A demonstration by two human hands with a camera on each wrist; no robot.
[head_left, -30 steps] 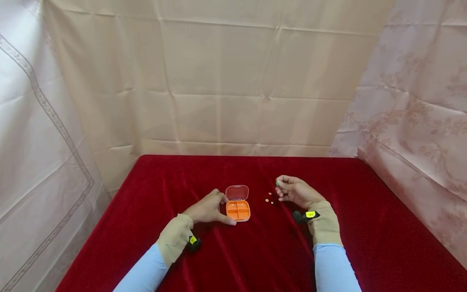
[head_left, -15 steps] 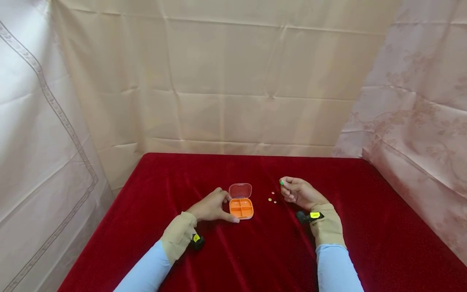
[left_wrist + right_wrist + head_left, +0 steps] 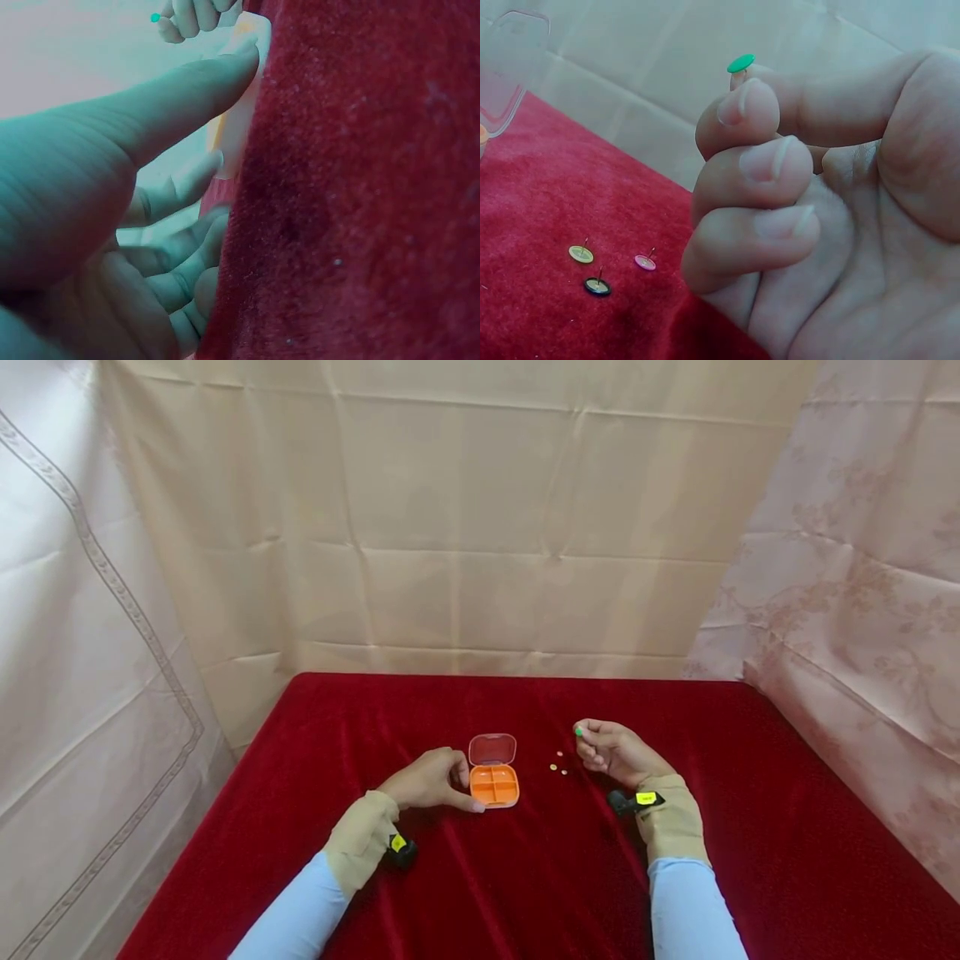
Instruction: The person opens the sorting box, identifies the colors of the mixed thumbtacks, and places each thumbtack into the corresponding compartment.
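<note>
An orange pill box [image 3: 494,786] with four-part dividers stands on the red cloth, its clear lid [image 3: 492,750] raised at the back. My left hand [image 3: 429,779] holds the box at its left side, thumb at the front corner and index finger farther back. In the left wrist view, the thumb [image 3: 187,94] lies along the box's pale side [image 3: 238,127]. My right hand [image 3: 617,752] is raised to the right of the box. Its thumb and index finger pinch a green thumbtack [image 3: 741,63], flat head up, while the other fingers curl toward the palm.
Between box and right hand lie a yellow thumbtack [image 3: 581,254], a black-rimmed thumbtack [image 3: 597,286] and a pink thumbtack [image 3: 645,262], points up. Red velvet cloth [image 3: 525,885] covers the table. Beige curtains [image 3: 465,527] hang behind it, with patterned curtains [image 3: 847,568] at the right.
The right hand's lower fingers have curled in slightly, and the green thumbtack's head shows more. The left hand stays at the box. The head view has shifted a little.
</note>
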